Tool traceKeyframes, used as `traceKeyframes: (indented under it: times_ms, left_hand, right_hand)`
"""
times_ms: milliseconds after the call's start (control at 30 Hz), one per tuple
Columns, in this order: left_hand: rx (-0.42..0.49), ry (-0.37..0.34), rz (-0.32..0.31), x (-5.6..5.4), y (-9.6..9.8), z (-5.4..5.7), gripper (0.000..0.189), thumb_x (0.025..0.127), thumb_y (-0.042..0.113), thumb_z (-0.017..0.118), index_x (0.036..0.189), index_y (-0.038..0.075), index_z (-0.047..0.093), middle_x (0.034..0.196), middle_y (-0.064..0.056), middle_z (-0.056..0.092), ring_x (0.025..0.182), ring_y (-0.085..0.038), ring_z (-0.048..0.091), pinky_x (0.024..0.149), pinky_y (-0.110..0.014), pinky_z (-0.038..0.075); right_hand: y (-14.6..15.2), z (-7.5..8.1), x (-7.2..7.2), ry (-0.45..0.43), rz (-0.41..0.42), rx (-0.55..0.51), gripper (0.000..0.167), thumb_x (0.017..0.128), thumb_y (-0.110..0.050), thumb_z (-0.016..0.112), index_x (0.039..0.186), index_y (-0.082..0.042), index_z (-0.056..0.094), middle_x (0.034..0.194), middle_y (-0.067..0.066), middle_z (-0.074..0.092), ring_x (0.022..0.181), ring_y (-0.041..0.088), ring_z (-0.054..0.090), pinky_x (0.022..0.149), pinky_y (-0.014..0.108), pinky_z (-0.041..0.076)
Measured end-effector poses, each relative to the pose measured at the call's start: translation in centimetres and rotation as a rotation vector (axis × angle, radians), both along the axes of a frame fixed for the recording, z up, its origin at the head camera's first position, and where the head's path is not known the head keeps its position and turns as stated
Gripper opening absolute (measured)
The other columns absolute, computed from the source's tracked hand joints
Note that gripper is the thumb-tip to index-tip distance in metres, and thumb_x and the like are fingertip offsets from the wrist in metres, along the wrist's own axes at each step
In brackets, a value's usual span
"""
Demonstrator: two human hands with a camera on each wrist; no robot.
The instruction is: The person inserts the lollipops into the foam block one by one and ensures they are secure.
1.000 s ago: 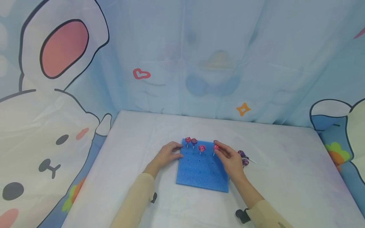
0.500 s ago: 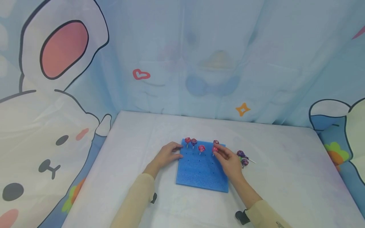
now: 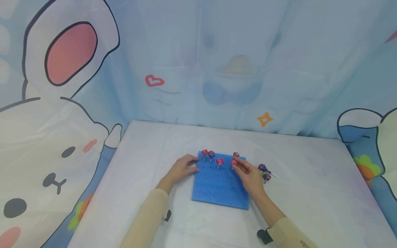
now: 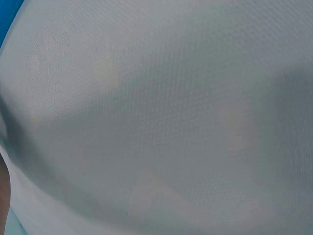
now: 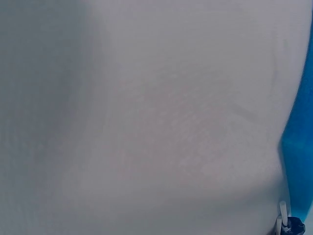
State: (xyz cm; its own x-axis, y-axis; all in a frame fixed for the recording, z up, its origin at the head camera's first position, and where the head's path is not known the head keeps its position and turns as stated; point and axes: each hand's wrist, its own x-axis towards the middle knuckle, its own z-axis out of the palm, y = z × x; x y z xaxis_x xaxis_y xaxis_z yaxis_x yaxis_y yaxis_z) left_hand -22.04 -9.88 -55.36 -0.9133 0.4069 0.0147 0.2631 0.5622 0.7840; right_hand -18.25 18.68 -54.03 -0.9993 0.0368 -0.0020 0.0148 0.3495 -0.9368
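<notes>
My right hand (image 3: 250, 175) pinches a pink-wrapped lollipop (image 3: 234, 162) between thumb and fingers, its white stick pointing down at the blue foam board (image 3: 214, 191). Just behind it stands another lollipop (image 3: 236, 154) near the board's far right corner. Across the board's far part, a red lollipop (image 3: 204, 153), a purple one (image 3: 211, 154) and a pink one (image 3: 220, 161) stand upright on their sticks. My left hand (image 3: 181, 168) lies at the board's left edge, fingertips touching it. Both wrist views show mostly white cloth, with the board only at the edge.
Right of the board, purple-wrapped lollipops (image 3: 266, 177) lie on the white cloth-covered table (image 3: 310, 193), partly behind my right hand. Small dark holes dot the board. A printed light-blue curtain (image 3: 186, 51) hangs behind the table.
My right hand has lowered the pink lollipop slightly toward the board, so more of the lollipop behind it shows. The left hand keeps its place.
</notes>
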Motion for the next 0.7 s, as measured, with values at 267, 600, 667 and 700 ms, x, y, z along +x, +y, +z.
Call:
traceKeyframes:
  times_ms: [267,600,667,700]
  left_hand:
    - [0.020,0.007,-0.006,0.17,0.04,0.18,0.044,0.090,0.019,0.072,0.128,0.004,0.060,0.126,-0.009,0.061,0.119,-0.023,0.057,0.104,-0.031,0.046]
    - [0.014,0.002,-0.002,0.15,0.05,0.22,0.043,0.090,0.020,0.072,0.128,0.004,0.060,0.126,-0.009,0.061,0.119,-0.022,0.057,0.104,-0.031,0.046]
    - [0.015,0.005,-0.001,0.17,0.04,0.21,0.043,0.090,0.020,0.072,0.128,0.005,0.060,0.126,-0.009,0.061,0.119,-0.022,0.057,0.104,-0.031,0.046]
    - [0.016,0.005,0.000,0.18,0.03,0.19,0.043,0.090,0.020,0.072,0.128,0.005,0.060,0.126,-0.009,0.061,0.119,-0.022,0.057,0.104,-0.031,0.046]
  right_hand:
    - [0.25,-0.19,0.10,0.031,0.022,0.005,0.041,0.095,-0.027,0.066,0.133,-0.013,0.061,0.133,0.006,0.061,0.121,0.020,0.058,0.090,0.013,0.047]
    - [0.25,0.19,0.19,0.006,0.027,0.001,0.043,0.094,-0.031,0.067,0.134,-0.015,0.061,0.133,0.005,0.061,0.121,0.019,0.059,0.091,0.015,0.048]
    - [0.27,0.27,0.21,0.006,0.034,0.014,0.043,0.094,-0.030,0.066,0.134,-0.015,0.060,0.134,0.006,0.061,0.121,0.019,0.059,0.092,0.016,0.048]
    - [0.27,0.30,0.22,0.010,0.037,0.022,0.043,0.094,-0.030,0.066,0.134,-0.016,0.060,0.134,0.006,0.061,0.121,0.020,0.059,0.092,0.016,0.048]
